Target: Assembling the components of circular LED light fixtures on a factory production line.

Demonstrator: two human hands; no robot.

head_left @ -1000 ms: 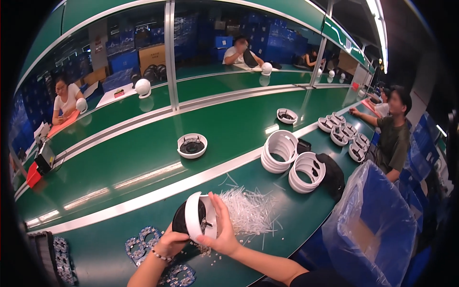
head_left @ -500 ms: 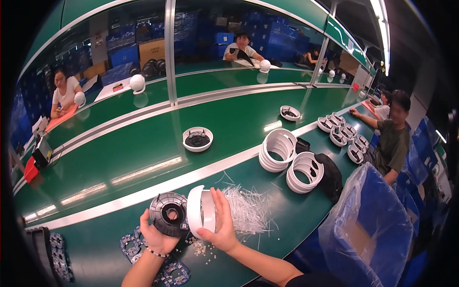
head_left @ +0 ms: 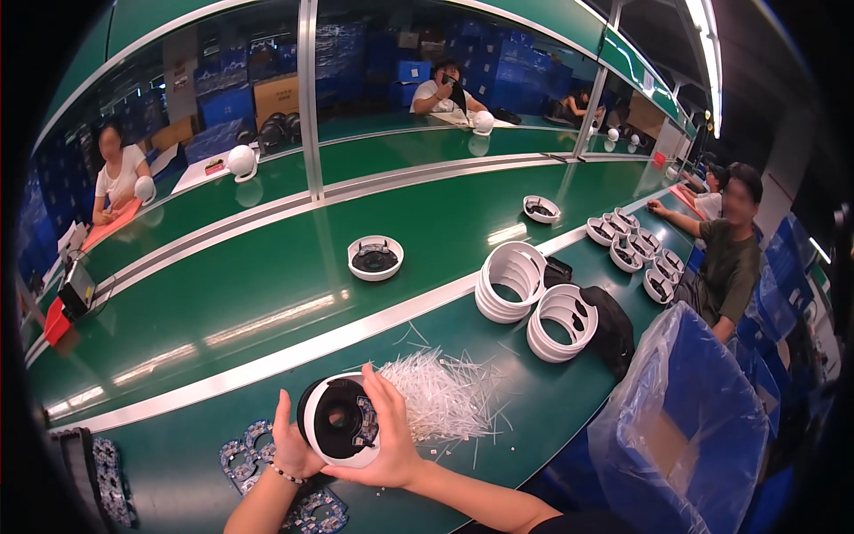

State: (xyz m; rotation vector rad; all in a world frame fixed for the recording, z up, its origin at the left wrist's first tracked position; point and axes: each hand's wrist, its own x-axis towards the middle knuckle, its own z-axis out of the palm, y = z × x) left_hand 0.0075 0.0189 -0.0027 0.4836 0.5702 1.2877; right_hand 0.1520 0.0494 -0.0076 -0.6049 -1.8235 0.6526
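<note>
Gripping from both sides, the left hand [head_left: 294, 445] and right hand [head_left: 387, 440] are curled around a round white housing [head_left: 342, 420], held above the green table [head_left: 222, 303]. Circuit boards [head_left: 253, 445] lie below, white plastic ties [head_left: 445, 396] just right; stacked white rings [head_left: 511, 280] farther off.

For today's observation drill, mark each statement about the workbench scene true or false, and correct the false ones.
1. Both hands hold one round white housing with a dark inside. True.
2. The pile of thin white plastic ties lies to the left of the left hand. False: it lies beside the right hand, on the right.
3. Two stacks of white rings stand on the green bench. True.
4. The blue bin lined with clear plastic stands at the far left. False: it stands at the right.
5. Round circuit boards lie near the left hand. True.
</note>
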